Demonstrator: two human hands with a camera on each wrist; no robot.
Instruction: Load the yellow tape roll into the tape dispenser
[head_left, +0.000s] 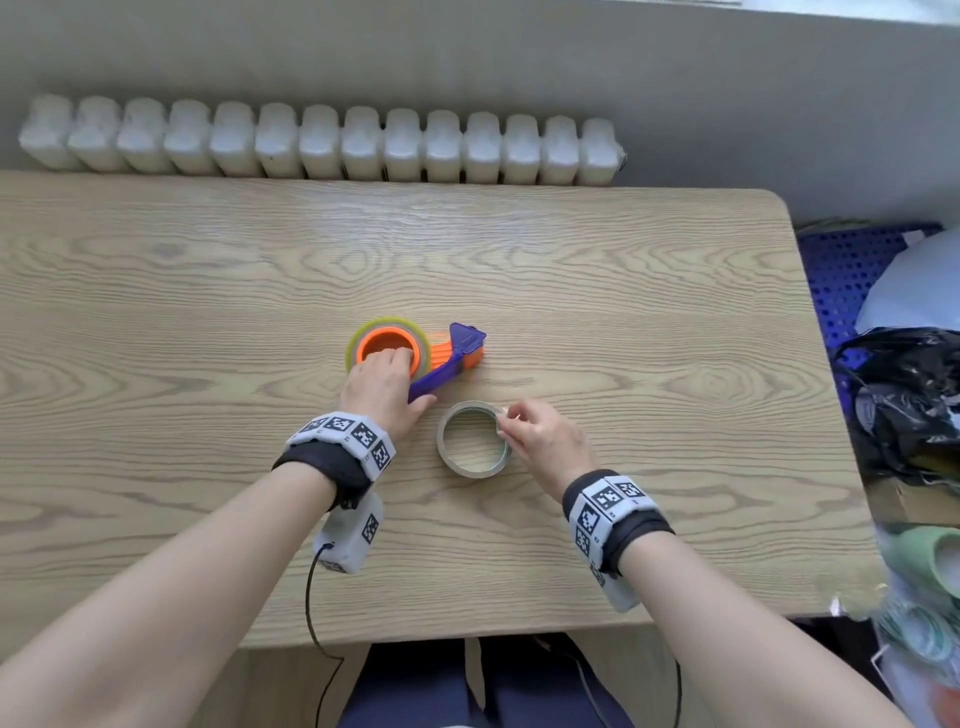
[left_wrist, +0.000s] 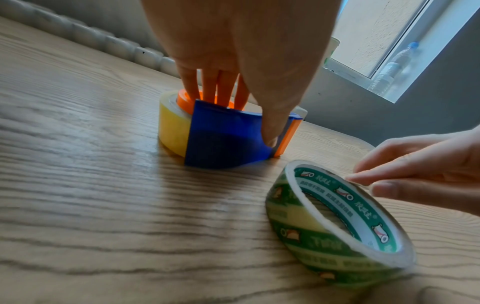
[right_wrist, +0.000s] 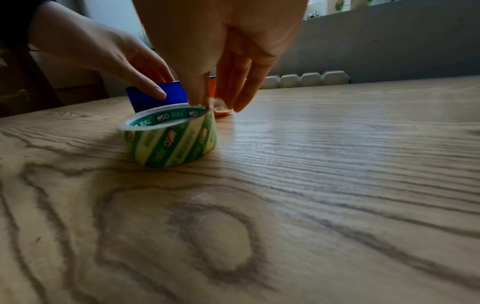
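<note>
The yellow tape roll (head_left: 352, 344) (left_wrist: 173, 128) sits around the orange hub (head_left: 387, 343) of the purple tape dispenser (head_left: 464, 344) (left_wrist: 223, 142), which lies on its side on the wooden table (head_left: 649, 312). My left hand (head_left: 402, 374) (left_wrist: 244, 117) grips the dispenser, with its fingers inside the hub and its thumb on the purple side plate. A thin green-printed tape roll (head_left: 470, 470) (left_wrist: 324, 242) (right_wrist: 168, 139) lies flat just to the right. My right hand (head_left: 506, 415) (right_wrist: 207, 102) pinches a small clear tab at that roll's rim.
A white radiator (head_left: 322, 140) runs behind the table's far edge. Off the right edge are a blue perforated crate (head_left: 852, 270), a black plastic bag (head_left: 898, 400) and several tape rolls (head_left: 930, 561). A cable hangs from my left wrist over the near edge.
</note>
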